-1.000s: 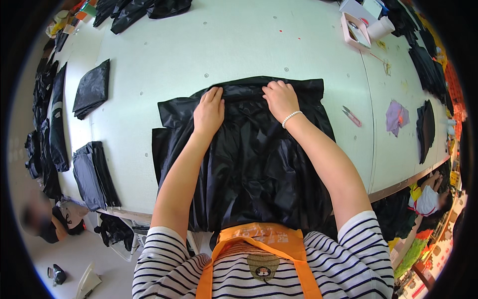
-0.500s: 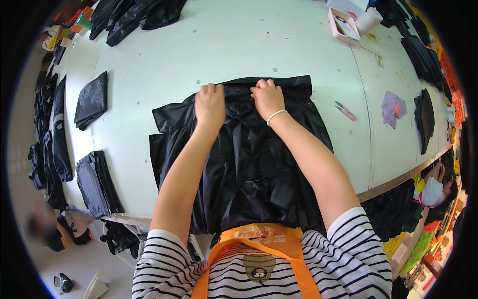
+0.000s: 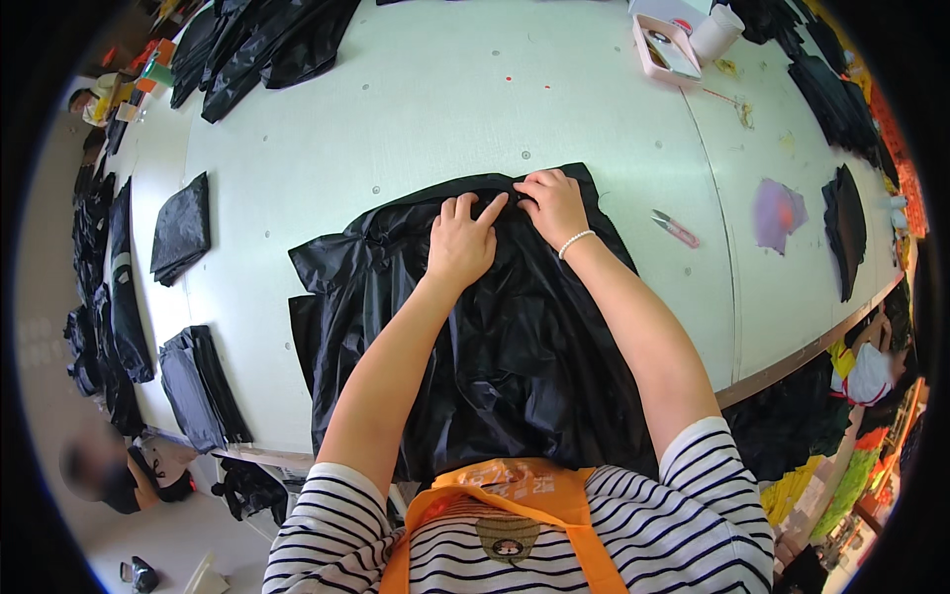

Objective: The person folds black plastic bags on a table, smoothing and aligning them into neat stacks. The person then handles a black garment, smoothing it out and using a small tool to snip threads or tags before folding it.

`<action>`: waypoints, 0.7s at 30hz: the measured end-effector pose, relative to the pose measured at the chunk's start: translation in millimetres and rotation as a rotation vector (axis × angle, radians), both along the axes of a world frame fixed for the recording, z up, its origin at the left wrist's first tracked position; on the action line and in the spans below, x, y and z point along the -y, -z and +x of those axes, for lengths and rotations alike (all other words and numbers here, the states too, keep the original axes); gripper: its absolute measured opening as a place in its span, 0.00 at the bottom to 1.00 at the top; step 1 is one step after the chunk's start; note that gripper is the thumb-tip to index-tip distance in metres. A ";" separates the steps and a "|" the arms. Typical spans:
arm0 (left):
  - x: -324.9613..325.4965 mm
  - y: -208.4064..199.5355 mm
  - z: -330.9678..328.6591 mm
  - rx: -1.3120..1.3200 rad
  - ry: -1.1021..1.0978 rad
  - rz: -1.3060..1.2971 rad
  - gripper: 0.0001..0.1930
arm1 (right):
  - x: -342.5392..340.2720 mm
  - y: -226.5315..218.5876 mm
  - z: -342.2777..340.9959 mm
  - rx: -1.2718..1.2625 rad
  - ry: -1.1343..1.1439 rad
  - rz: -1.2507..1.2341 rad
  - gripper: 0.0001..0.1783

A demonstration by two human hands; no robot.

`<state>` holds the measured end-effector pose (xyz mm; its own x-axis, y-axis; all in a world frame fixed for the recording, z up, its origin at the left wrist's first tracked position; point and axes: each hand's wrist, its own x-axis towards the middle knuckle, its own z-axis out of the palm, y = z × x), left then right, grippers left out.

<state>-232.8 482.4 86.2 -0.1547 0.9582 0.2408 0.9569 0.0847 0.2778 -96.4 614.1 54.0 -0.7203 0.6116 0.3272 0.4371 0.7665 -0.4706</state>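
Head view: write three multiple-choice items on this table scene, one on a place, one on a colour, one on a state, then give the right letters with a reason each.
1. Where do both hands rest?
A. on the far edge of the black garment
B. on the pink tray
C. on the folded pile at the table's left

2. What colour is the small tool lying on the table right of the garment?
A. green
B. pink
C. black

3. How does the garment lie?
A. hung on a rack
B. spread on the table, crumpled
C. rolled into a tube

Answers: 1 A, the left hand and right hand press the black garment at its far edge. 2 B, the small tool is pink. 3 B, it is spread over the table with creases.
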 end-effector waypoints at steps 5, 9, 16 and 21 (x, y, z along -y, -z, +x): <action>-4.9 7.3 3.8 -0.037 -0.035 0.039 0.20 | -7.1 3.2 -1.0 -0.026 -0.101 0.030 0.06; -22.2 8.2 12.9 -0.011 -0.159 0.009 0.14 | -5.1 -13.7 6.3 -0.203 -0.117 -0.018 0.04; -29.1 6.7 12.9 0.287 -0.265 0.010 0.15 | 3.8 -23.3 8.2 -0.339 0.010 -0.399 0.06; -41.2 1.6 0.7 0.805 -0.290 0.074 0.13 | 3.2 -22.2 4.8 -0.327 -0.023 -0.260 0.07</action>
